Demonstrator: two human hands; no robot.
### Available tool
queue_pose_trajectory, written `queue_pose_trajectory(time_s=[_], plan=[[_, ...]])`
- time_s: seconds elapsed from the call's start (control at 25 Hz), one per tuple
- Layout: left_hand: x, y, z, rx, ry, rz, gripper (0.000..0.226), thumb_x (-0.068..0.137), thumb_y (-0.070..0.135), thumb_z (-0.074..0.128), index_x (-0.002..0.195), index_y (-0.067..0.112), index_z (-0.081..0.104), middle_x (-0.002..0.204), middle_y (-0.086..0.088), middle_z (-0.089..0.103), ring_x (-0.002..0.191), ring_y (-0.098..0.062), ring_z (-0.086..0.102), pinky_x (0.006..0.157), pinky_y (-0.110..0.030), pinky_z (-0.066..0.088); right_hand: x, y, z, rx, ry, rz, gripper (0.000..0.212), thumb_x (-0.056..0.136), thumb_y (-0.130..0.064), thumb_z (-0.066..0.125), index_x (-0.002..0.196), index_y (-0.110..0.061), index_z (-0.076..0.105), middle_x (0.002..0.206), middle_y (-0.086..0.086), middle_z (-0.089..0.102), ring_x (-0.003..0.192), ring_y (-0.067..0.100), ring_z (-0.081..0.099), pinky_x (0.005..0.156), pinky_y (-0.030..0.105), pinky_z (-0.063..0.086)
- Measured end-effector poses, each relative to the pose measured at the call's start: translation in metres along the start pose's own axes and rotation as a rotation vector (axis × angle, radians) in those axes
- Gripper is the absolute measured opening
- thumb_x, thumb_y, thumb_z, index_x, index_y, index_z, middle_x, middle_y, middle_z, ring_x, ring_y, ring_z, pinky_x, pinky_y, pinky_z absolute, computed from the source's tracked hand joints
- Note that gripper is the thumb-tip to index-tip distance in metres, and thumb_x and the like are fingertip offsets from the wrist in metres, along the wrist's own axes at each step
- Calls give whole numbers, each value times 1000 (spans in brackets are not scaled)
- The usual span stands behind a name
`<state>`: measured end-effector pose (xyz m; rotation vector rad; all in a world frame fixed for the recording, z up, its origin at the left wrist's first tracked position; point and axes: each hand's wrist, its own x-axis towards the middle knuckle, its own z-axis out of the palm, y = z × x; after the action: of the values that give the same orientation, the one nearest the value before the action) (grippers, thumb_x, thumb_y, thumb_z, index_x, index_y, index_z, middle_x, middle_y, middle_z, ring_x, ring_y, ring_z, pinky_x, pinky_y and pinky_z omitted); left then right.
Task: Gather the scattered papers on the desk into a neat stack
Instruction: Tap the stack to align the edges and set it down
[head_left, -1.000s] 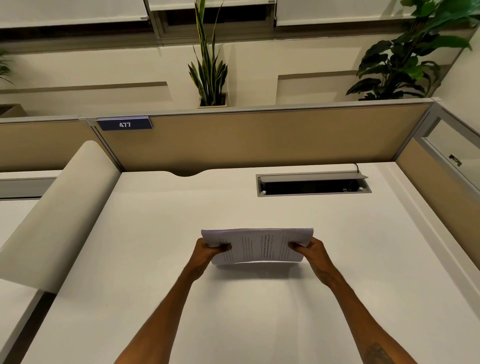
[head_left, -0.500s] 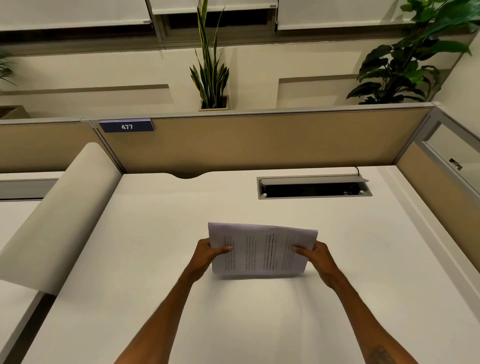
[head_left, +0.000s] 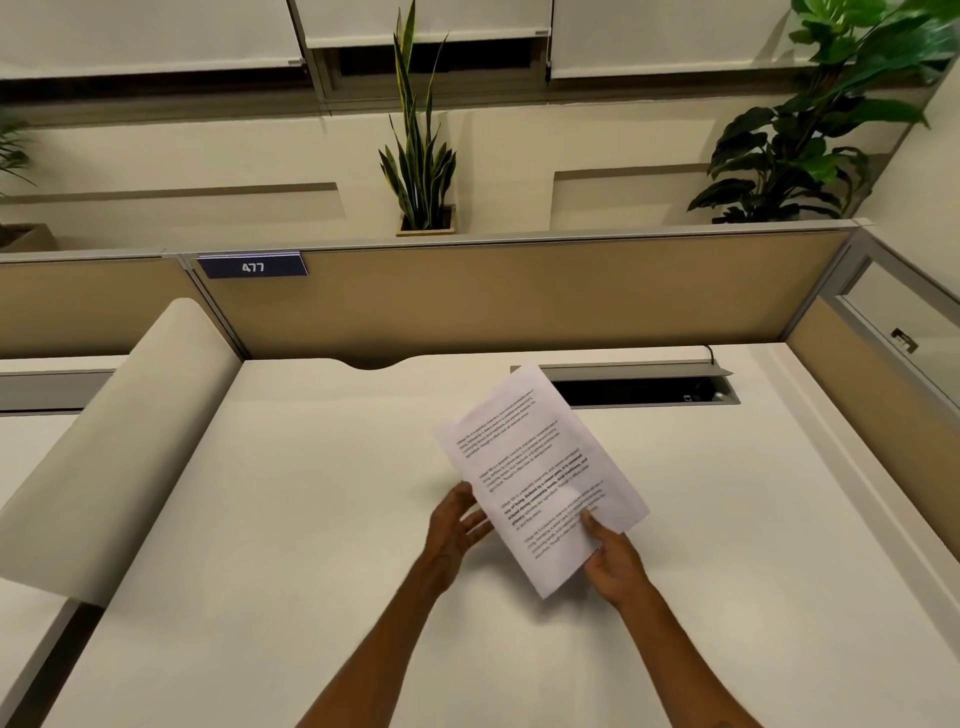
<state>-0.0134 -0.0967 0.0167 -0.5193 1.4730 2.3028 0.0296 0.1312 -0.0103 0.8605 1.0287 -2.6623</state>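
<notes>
The papers are gathered into one printed stack, held up above the counter and turned at a slant, so that the top corner points away and to the right while the bottom corner points back toward the person. Lines of text cover the top sheet, some of them in bold. The right hand grips the stack at its lower right edge, thumb pressed on the printed face and the other fingers hidden under the sheets. The left hand is open, its fingers spread and loosely extended beside the stack's lower left edge; whether the fingertips touch the paper cannot be told. Both forearms reach in from the bottom of the view.

Beyond the hands, the top corner of the stack overlaps the view of a long cable slot sunk into the counter, its grey flap raised. To the left of the left hand, a large rolled sheet lies at the counter's side edge. Further past the hands stands a tan partition carrying a dark blue number plate that reads 477. Behind the partition rise a tall spiky plant and, off to the right, a broad-leaved plant.
</notes>
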Motion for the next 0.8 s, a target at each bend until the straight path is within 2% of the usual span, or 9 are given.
queue_pose_trajectory(time_s=[0.08, 0.2, 0.28, 0.4, 0.48, 0.6, 0.68, 0.8], plan=[[-2, -8, 11, 20, -26, 13, 39, 102, 24, 57, 139, 12, 57, 132, -13, 70, 116, -35, 68, 103, -54, 54, -4, 17, 7, 16, -5, 38, 39, 97, -7, 59, 135, -10, 56, 133, 20, 65, 121, 34, 62, 99, 51, 52], [2, -6, 13, -20, 31, 52, 43, 97, 7, 63, 140, 1, 55, 134, -22, 67, 122, -45, 64, 105, -60, 50, -8, 32, 11, 69, -47, 84, 38, 94, -4, 60, 131, -12, 57, 127, 18, 70, 111, 34, 70, 84, 47, 61], [4, 4, 8, -27, 71, 61, 44, 97, 4, 63, 139, -2, 55, 134, -23, 66, 123, -46, 63, 106, -62, 49, -9, 35, 8, 59, -78, 90, 43, 87, -3, 66, 128, -12, 59, 124, 18, 71, 107, 32, 73, 81, 47, 62], [4, 18, -5, 65, 71, 94, 42, 97, 9, 64, 137, 0, 57, 130, -22, 68, 119, -46, 65, 100, -62, 53, -4, 15, -2, -158, -62, 38, 43, 84, 0, 70, 125, -12, 63, 122, 16, 73, 107, 32, 71, 82, 44, 61], [3, 29, -14, 142, 40, 120, 38, 96, 14, 66, 132, 2, 62, 127, -20, 71, 116, -43, 68, 96, -57, 58, 3, -10, -8, -409, -52, -38, 38, 87, -6, 71, 124, -12, 65, 118, 13, 75, 104, 29, 71, 79, 37, 59], [0, 36, -16, 252, -47, 161, 27, 94, 18, 69, 119, 9, 70, 118, -14, 77, 109, -36, 74, 85, -41, 64, 7, -41, 5, -678, -164, -124, 39, 88, -13, 73, 125, -15, 64, 114, 8, 77, 107, 28, 72, 82, 33, 59], [-4, 37, -11, 341, -100, 190, 21, 95, 19, 69, 114, 13, 73, 113, -8, 79, 104, -28, 76, 82, -35, 64, 7, -46, 24, -747, -202, -194, 38, 86, -14, 76, 123, -17, 66, 113, 3, 77, 103, 24, 74, 80, 31, 61], [-7, 37, -5, 403, -94, 248, 14, 94, 18, 70, 107, 18, 76, 107, -2, 81, 96, -19, 77, 83, -31, 64, 7, -37, 42, -758, -155, -326, 26, 87, -12, 75, 111, -23, 70, 102, -6, 80, 93, 16, 76, 70, 21, 60]])
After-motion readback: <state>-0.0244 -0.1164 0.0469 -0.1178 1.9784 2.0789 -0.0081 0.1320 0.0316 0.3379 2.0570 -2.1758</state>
